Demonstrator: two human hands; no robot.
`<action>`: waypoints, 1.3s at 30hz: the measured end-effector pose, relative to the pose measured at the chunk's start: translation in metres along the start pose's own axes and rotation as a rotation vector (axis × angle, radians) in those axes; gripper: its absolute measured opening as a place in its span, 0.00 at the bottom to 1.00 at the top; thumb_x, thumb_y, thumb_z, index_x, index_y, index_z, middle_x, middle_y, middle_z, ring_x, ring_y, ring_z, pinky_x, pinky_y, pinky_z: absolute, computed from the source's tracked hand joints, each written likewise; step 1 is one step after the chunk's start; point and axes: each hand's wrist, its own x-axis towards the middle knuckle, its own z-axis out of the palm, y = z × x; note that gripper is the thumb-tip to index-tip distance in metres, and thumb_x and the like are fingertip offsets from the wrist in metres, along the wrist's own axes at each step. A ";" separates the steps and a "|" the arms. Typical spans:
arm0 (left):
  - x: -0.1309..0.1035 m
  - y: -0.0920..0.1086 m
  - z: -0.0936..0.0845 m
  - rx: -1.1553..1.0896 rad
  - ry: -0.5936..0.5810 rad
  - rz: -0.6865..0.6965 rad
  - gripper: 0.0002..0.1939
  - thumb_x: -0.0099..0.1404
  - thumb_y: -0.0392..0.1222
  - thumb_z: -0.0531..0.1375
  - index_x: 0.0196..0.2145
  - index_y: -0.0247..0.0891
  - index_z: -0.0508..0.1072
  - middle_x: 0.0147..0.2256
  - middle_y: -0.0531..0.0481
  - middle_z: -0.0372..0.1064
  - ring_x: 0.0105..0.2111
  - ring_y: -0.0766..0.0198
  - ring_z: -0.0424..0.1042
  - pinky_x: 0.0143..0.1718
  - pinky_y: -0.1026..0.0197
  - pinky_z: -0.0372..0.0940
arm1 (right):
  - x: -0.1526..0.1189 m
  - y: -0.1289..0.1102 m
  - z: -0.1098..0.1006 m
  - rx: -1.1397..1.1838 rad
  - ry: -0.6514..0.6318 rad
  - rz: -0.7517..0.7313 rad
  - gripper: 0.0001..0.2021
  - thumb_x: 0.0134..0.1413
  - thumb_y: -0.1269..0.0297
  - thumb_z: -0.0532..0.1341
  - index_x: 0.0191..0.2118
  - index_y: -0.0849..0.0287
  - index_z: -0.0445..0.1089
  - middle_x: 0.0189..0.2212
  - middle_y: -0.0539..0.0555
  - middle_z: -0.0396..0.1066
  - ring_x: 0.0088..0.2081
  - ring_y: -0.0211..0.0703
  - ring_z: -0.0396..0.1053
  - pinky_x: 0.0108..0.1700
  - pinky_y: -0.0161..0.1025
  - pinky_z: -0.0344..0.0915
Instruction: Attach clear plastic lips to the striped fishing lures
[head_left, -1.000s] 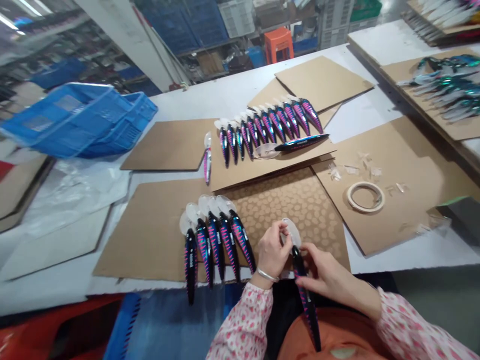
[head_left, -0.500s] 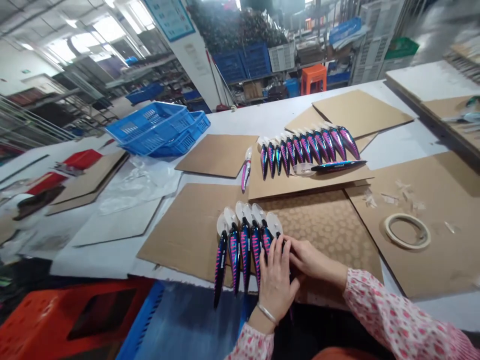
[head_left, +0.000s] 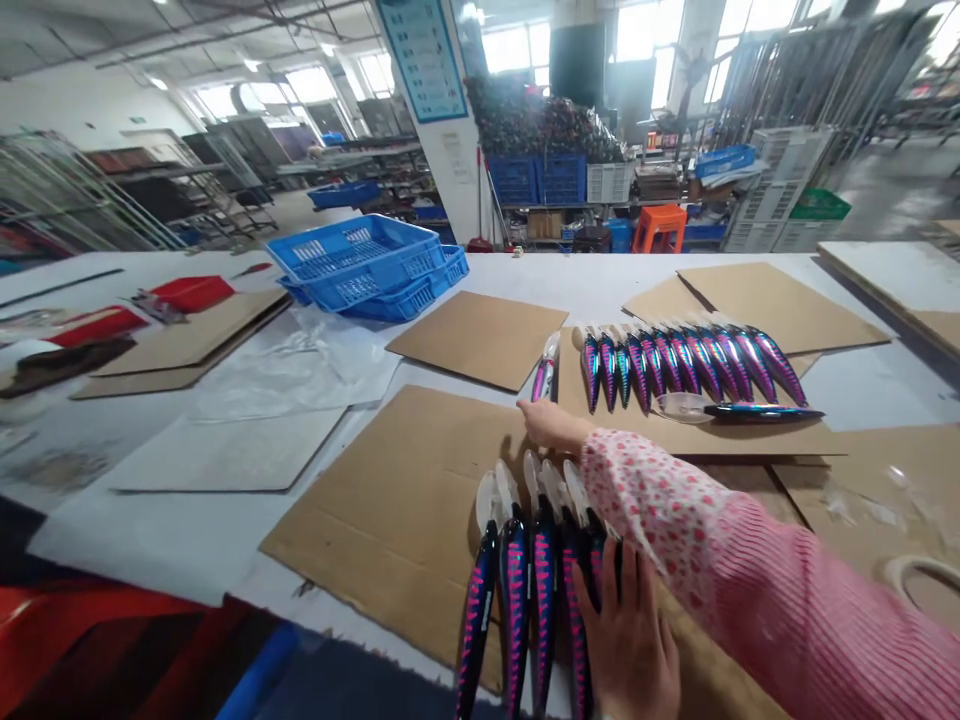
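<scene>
Dark blue-and-pink fishing lures with clear diving lips lie side by side in a front row (head_left: 514,590). My left hand (head_left: 630,630) rests on the right end of that row, fingers spread and lying flat over the lures. Farther away, my right hand (head_left: 559,426) reaches across with its fingers closed at the tail of a single paler pink-and-silver fishing lure (head_left: 544,372). Its fingertips are partly hidden. A back row of similar lures (head_left: 679,365) lies on cardboard to the right, with one lure (head_left: 765,412) crosswise in front of it.
Cardboard sheets (head_left: 390,500) cover much of the white table. Stacked blue crates (head_left: 367,265) stand at the back left, near crumpled clear plastic (head_left: 300,360). A tape roll (head_left: 926,580) and clear scraps (head_left: 870,510) lie at the right.
My right hand has left the front row and reached forward to the single pink-and-silver lure. My left hand stays on the front row. The view has tilted upward.
</scene>
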 end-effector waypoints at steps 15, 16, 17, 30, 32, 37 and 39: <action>0.010 -0.002 -0.009 -0.096 0.028 0.002 0.27 0.62 0.45 0.58 0.59 0.41 0.68 0.61 0.45 0.65 0.63 0.47 0.55 0.67 0.33 0.25 | -0.054 0.006 0.001 0.816 0.312 0.106 0.14 0.63 0.67 0.55 0.52 0.61 0.65 0.33 0.52 0.73 0.32 0.37 0.73 0.37 0.35 0.71; 0.011 -0.004 -0.013 -0.104 0.021 0.016 0.27 0.63 0.46 0.58 0.60 0.40 0.67 0.61 0.44 0.64 0.63 0.47 0.56 0.67 0.34 0.26 | -0.089 0.015 0.002 0.892 0.332 0.111 0.13 0.62 0.65 0.56 0.51 0.61 0.65 0.31 0.51 0.73 0.29 0.36 0.72 0.35 0.34 0.71; 0.013 -0.006 -0.017 -0.108 0.012 0.033 0.28 0.64 0.46 0.58 0.60 0.39 0.66 0.61 0.42 0.64 0.63 0.47 0.56 0.67 0.33 0.28 | -0.129 0.026 0.005 0.990 0.352 0.115 0.11 0.60 0.63 0.58 0.47 0.61 0.65 0.28 0.50 0.72 0.26 0.34 0.71 0.32 0.33 0.70; 0.037 0.089 -0.031 -0.454 -0.092 0.413 0.22 0.69 0.39 0.53 0.60 0.39 0.62 0.61 0.39 0.62 0.63 0.49 0.57 0.60 0.44 0.58 | -0.452 0.097 0.083 1.728 0.270 0.300 0.21 0.54 0.47 0.65 0.38 0.54 0.55 0.34 0.50 0.71 0.30 0.38 0.74 0.29 0.33 0.68; 0.033 0.113 -0.022 -0.407 -0.179 0.535 0.21 0.69 0.36 0.51 0.59 0.40 0.64 0.62 0.42 0.61 0.65 0.49 0.54 0.62 0.42 0.55 | -0.459 0.108 0.062 1.326 0.139 0.254 0.14 0.60 0.51 0.60 0.39 0.55 0.58 0.29 0.49 0.71 0.28 0.39 0.72 0.29 0.33 0.67; 0.014 0.128 -0.013 -0.400 -0.204 0.493 0.16 0.68 0.35 0.53 0.53 0.38 0.69 0.62 0.40 0.59 0.66 0.45 0.50 0.62 0.40 0.56 | -0.472 0.177 -0.008 0.286 0.375 0.290 0.07 0.64 0.66 0.55 0.40 0.58 0.70 0.32 0.53 0.74 0.34 0.41 0.71 0.38 0.36 0.64; 0.004 0.123 -0.015 -0.427 -0.171 0.425 0.18 0.68 0.34 0.53 0.55 0.37 0.66 0.62 0.37 0.57 0.65 0.46 0.52 0.61 0.41 0.58 | -0.472 0.209 -0.025 -0.024 0.498 0.376 0.08 0.61 0.67 0.59 0.45 0.59 0.70 0.41 0.59 0.73 0.44 0.49 0.68 0.46 0.44 0.63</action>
